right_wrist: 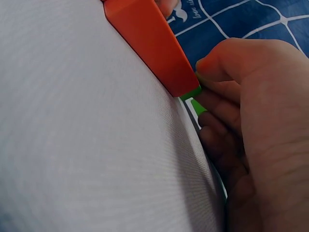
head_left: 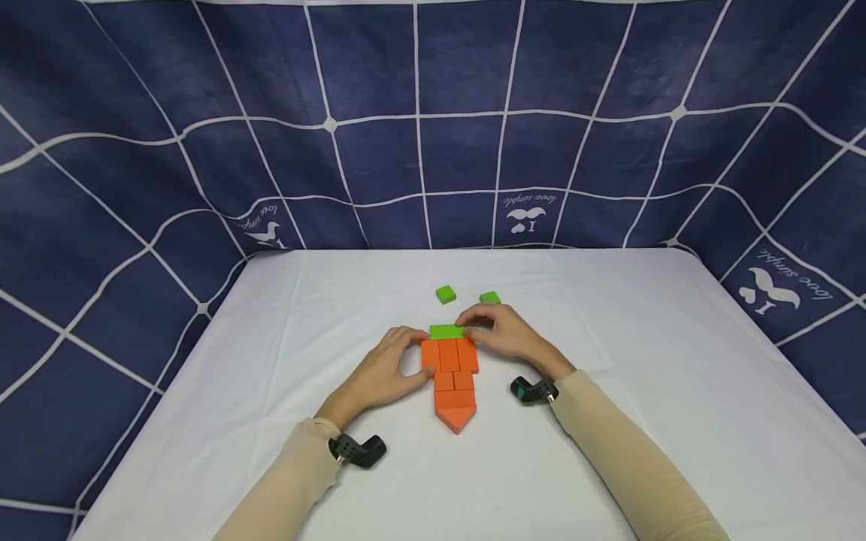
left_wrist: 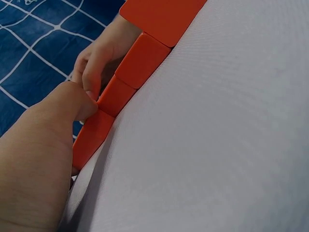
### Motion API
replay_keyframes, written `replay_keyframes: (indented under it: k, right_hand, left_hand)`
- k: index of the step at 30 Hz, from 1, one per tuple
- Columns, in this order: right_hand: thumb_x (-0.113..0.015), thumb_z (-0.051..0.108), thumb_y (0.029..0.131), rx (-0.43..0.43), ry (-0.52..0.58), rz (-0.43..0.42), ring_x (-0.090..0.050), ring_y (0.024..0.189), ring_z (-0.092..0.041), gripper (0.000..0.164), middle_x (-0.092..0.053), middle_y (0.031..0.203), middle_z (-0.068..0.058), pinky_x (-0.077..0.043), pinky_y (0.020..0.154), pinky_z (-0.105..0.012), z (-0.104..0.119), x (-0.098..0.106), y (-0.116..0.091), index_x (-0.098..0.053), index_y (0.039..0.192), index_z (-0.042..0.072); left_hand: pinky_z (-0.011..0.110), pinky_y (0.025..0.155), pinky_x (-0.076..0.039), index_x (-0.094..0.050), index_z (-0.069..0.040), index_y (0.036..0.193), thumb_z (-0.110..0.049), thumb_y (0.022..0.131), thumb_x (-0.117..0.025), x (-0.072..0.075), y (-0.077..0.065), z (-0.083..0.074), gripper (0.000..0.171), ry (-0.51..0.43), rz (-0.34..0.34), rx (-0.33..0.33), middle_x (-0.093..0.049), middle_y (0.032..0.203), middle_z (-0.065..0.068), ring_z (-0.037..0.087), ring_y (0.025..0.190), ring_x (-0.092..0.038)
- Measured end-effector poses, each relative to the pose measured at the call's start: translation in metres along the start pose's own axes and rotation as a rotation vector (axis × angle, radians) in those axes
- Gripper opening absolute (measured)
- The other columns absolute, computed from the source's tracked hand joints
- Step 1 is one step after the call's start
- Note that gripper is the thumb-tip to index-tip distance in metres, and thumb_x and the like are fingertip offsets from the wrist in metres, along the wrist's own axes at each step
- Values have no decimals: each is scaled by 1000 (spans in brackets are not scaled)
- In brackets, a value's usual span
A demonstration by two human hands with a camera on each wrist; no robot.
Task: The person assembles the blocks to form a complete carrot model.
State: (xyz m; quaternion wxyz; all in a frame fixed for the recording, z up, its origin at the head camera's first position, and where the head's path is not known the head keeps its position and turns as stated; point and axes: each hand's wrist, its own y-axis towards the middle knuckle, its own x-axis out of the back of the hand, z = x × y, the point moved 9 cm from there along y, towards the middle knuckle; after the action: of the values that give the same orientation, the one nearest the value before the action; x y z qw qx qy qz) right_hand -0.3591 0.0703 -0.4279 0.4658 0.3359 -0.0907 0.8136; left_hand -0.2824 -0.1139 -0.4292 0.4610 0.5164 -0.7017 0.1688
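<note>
Orange wooden blocks [head_left: 449, 355] lie flat on the white cloth, joined side by side into a figure with a triangular block [head_left: 456, 418] pointing toward me. A green rectangular block [head_left: 444, 331] lies along the figure's far edge. My left hand [head_left: 387, 370] holds the left orange block [head_left: 430, 353] of the top row, thumb at its near corner and index finger at its far corner. With thumb and index finger, my right hand [head_left: 502, 331] pinches the green block's right end. The left wrist view shows the left thumb [left_wrist: 82, 104] against the orange blocks' side.
Two small green blocks lie farther back, one square block [head_left: 445, 294] left of the other block [head_left: 490, 297], which sits just beyond the right hand. A navy checked curtain [head_left: 467, 150] stands behind the table and at both sides.
</note>
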Motion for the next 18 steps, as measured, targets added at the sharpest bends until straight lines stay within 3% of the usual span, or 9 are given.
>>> replay_keyframes:
  k: [18]
  right_hand:
    - [-71, 15, 94, 13, -23, -47, -67, 100, -12, 17, -73, 110, 6, -55, 93, -34, -2, 3, 1, -77, 109, 21]
  left_hand:
    - [43, 113, -45, -58, -16, 134, -41, 91, -74, 0, 0, 1, 52, -5, -4, 0, -58, 135, -1, 17, 131, -50]
